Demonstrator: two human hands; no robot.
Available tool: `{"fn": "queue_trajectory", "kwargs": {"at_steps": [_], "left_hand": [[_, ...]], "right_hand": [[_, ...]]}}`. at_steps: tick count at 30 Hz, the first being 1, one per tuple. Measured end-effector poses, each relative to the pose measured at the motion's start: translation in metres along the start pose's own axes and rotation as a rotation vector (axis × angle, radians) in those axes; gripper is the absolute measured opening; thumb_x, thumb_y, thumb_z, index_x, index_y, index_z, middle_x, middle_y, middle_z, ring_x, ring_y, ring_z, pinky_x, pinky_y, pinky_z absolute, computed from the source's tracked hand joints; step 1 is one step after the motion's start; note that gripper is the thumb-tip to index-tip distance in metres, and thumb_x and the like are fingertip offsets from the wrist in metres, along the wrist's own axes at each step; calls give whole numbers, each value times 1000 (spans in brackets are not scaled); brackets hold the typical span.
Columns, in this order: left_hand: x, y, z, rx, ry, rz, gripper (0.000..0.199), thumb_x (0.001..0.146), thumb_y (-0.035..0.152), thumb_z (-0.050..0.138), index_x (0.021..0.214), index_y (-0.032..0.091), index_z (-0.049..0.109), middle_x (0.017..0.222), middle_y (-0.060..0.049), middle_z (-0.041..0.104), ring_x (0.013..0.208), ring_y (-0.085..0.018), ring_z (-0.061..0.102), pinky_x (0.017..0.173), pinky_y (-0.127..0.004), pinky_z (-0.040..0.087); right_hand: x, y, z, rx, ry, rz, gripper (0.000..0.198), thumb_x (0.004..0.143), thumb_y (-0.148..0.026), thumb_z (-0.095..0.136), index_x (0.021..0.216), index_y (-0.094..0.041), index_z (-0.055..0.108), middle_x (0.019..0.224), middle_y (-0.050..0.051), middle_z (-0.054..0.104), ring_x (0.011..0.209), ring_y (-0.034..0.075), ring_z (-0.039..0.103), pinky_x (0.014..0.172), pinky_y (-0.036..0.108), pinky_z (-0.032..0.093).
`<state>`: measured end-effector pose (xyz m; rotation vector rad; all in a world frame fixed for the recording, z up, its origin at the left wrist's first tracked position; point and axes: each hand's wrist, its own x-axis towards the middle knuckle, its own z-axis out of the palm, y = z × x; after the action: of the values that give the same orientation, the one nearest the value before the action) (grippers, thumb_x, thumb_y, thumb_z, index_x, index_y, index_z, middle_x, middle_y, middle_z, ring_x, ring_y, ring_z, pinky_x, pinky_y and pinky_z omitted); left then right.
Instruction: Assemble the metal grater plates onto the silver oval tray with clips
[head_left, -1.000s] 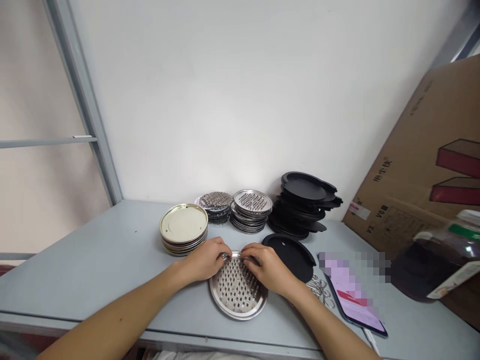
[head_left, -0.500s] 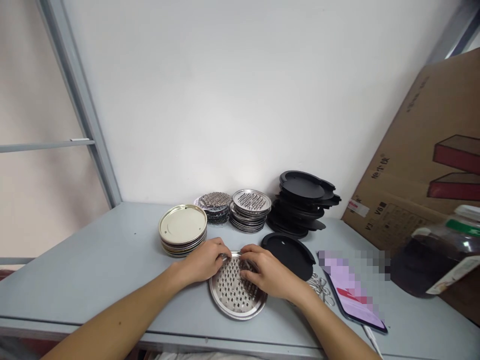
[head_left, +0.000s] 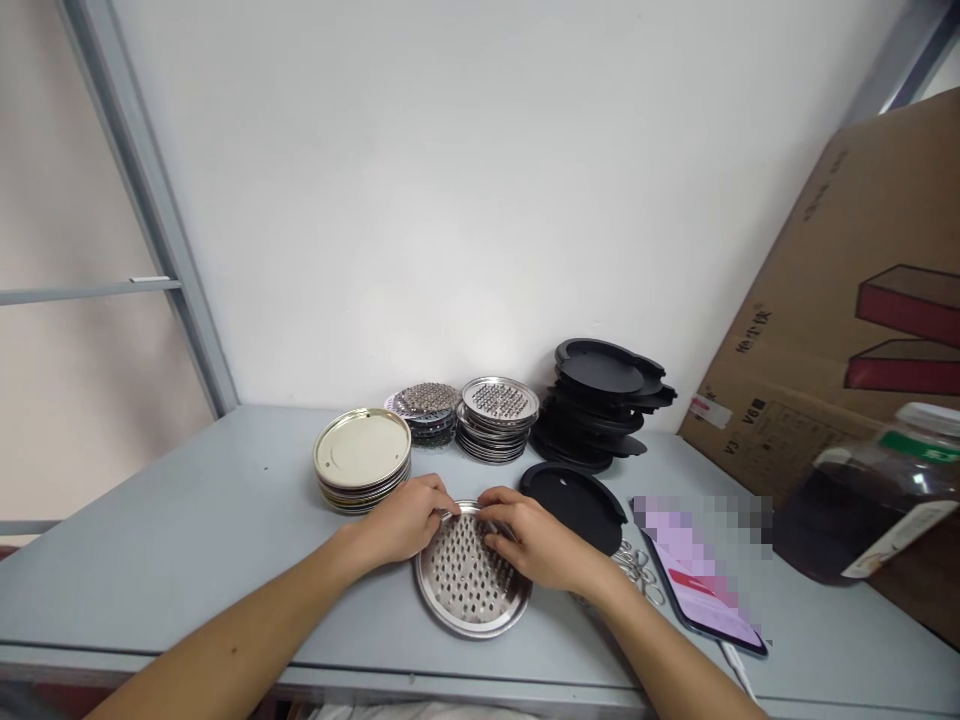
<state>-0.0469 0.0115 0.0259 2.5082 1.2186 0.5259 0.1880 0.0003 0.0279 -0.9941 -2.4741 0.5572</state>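
Observation:
A round metal grater disc (head_left: 466, 590) with raised holes and a rim lies flat on the grey table in front of me. My left hand (head_left: 405, 520) grips its upper left rim, fingers bent and the thumb tucked below them. From the right, my right hand (head_left: 536, 540) has its fingertips on the far rim, and its thumb is bent over the perforated face. That hand hides the disc's upper right part. Just beyond lie a black round holder (head_left: 574, 505) and, partly behind my right wrist, several metal wire loops (head_left: 637, 572).
Pale gold lids (head_left: 362, 450) are stacked at left. Behind stand perforated discs (head_left: 429, 400), rimmed grater discs (head_left: 498, 405) and black holders (head_left: 604, 370). A phone (head_left: 697, 580) with a cable, a dark jar (head_left: 847, 510) and a cardboard box (head_left: 795, 330) occupy the right side.
The whole view has shifted slightly left. Both hands stay at the grater disc's rim, and the right thumb has moved a little over its face.

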Motion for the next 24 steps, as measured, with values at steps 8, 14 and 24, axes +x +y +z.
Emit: {"fn": "queue_trajectory", "kwargs": {"at_steps": [8, 14, 24], "left_hand": [[1, 1, 3, 10, 3, -40, 40, 81, 7, 44, 100, 26, 73, 96, -5, 63, 89, -18, 61, 84, -26, 44], [1, 1, 5, -1, 37, -56, 37, 80, 7, 46, 99, 26, 71, 97, -4, 64, 91, -18, 61, 87, -28, 43], [5, 4, 3, -71, 106, -135, 27, 78, 12, 49, 99, 20, 64, 87, -2, 67, 75, -16, 60, 67, -24, 42]], "right_hand": [[1, -2, -1, 15, 18, 8, 31, 82, -15, 60, 112, -19, 64, 111, 8, 65, 102, 21, 59, 93, 32, 43], [1, -3, -2, 23, 18, -9, 25, 82, -15, 59, 105, -19, 68, 119, 9, 62, 108, 21, 58, 98, 31, 40], [7, 6, 6, -78, 173, 96, 28, 89, -10, 43, 104, -15, 66, 106, 11, 64, 99, 20, 59, 90, 30, 44]]}}
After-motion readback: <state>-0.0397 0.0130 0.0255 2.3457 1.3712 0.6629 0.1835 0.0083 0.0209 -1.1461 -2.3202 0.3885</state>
